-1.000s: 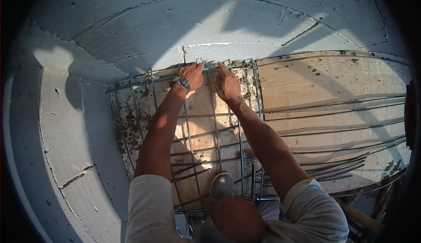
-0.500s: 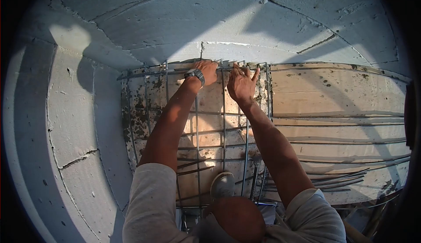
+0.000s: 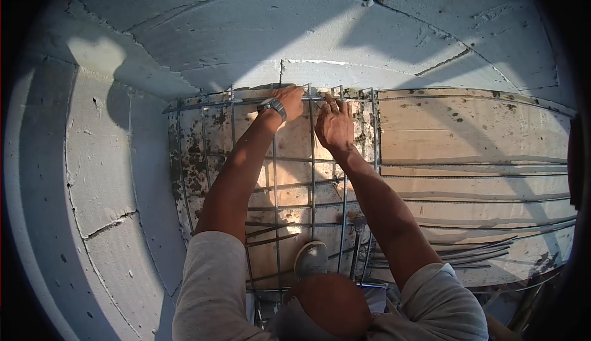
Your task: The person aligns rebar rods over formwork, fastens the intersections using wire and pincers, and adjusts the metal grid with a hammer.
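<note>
We are stretching both arms forward, bending our left hand (image 3: 289, 102) over the top bar (image 3: 212, 104) of the steel grid (image 3: 313, 178) and curling our right hand (image 3: 334, 128) just beside it. Whether either grip is pinching anything, we cannot tell. Compared with half a second ago, our right fingers are bunching closer together, while our left hand is staying at the bar. The grid is lying over a stained board (image 3: 462, 116), and pale block walls (image 3: 221, 39) are rising along two sides.

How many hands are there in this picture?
2. The left hand, wearing a watch at the wrist, is at the steel mesh's far edge; the right hand is just right of it.
</note>
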### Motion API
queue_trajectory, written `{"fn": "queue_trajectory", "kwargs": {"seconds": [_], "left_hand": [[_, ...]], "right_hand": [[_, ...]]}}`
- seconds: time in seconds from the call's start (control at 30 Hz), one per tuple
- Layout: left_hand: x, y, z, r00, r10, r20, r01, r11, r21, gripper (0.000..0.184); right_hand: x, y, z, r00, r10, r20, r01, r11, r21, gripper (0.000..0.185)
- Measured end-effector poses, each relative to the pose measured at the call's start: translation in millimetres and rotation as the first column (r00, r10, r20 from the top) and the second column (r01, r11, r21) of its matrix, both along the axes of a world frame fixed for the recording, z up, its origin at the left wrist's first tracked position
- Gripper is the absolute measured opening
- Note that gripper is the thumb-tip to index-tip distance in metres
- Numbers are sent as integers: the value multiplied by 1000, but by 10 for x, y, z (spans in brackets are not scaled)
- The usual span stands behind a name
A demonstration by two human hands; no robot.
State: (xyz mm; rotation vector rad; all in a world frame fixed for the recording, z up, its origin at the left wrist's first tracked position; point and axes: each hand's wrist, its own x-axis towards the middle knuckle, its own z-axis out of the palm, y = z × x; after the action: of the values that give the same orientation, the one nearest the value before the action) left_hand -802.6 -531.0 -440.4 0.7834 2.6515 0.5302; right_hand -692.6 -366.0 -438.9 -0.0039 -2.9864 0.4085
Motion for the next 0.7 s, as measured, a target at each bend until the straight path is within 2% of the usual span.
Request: {"fn": "queue_trajectory", "kwargs": {"seconds": [0.03, 0.07, 0.13, 0.17, 0.27, 0.3, 0.4, 0.43, 0.5, 0.53, 0.57, 0.63, 0.67, 0.7], "left_hand": [[-27, 19, -5, 1000, -3, 17, 3, 1000, 8, 36], [-62, 45, -16, 990, 17, 138, -15, 1000, -19, 36], [-65, 43, 466, 926, 75, 371, -45, 995, -87, 39], [-176, -29, 26, 972, -140, 191, 125, 988, 86, 47], [-295, -39, -137, 951, -65, 301, 41, 996, 83, 52], [-239, -49, -118, 971, -55, 231, 28, 993, 116, 56], [-226, -45, -58, 960, -10, 280, -11, 997, 73, 54], [-243, -29, -96, 962, 0, 273, -29, 994, 104, 52], [-236, -16, -139, 963, 23, 269, -68, 985, 160, 49], [-242, -10, -130, 943, 48, 329, -84, 992, 97, 50], [-263, 30, -112, 921, 75, 383, -96, 995, 36, 52], [-322, 78, 47, 865, 84, 495, -71, 996, -46, 56], [-322, 69, 35, 884, 67, 462, -68, 998, -15, 55], [-326, 66, -21, 902, 51, 429, -64, 998, 16, 54]], "right_hand": [[13, -10, 41, 999, -5, 51, 6, 1000, -12, 53], [13, -13, 77, 999, -13, 53, 15, 1000, -26, 53], [7, -12, 70, 998, -22, 59, 25, 998, -60, 53], [16, -11, 71, 998, -20, 61, 23, 998, -50, 53], [14, -52, 156, 998, -39, 57, 44, 996, -80, 52], [0, -51, 140, 999, -40, -7, 39, 995, -88, 50], [-61, 28, 109, 1000, -3, 12, 4, 988, -154, 47], [-62, 33, 84, 1000, -5, -31, 3, 996, -88, 45], [-71, 66, 79, 999, 26, -47, -30, 996, -89, 41], [-79, 56, 99, 997, 42, -58, -48, 994, -94, 39], [-89, 64, 133, 984, 77, -159, -92, 992, -90, 29], [-73, 29, 366, 995, -71, -64, 47, 948, -314, 24], [0, 15, 420, 990, -138, 1, 126, 902, -414, 22], [88, 14, 338, 976, -196, -100, 144, 913, -382, 21]]}}
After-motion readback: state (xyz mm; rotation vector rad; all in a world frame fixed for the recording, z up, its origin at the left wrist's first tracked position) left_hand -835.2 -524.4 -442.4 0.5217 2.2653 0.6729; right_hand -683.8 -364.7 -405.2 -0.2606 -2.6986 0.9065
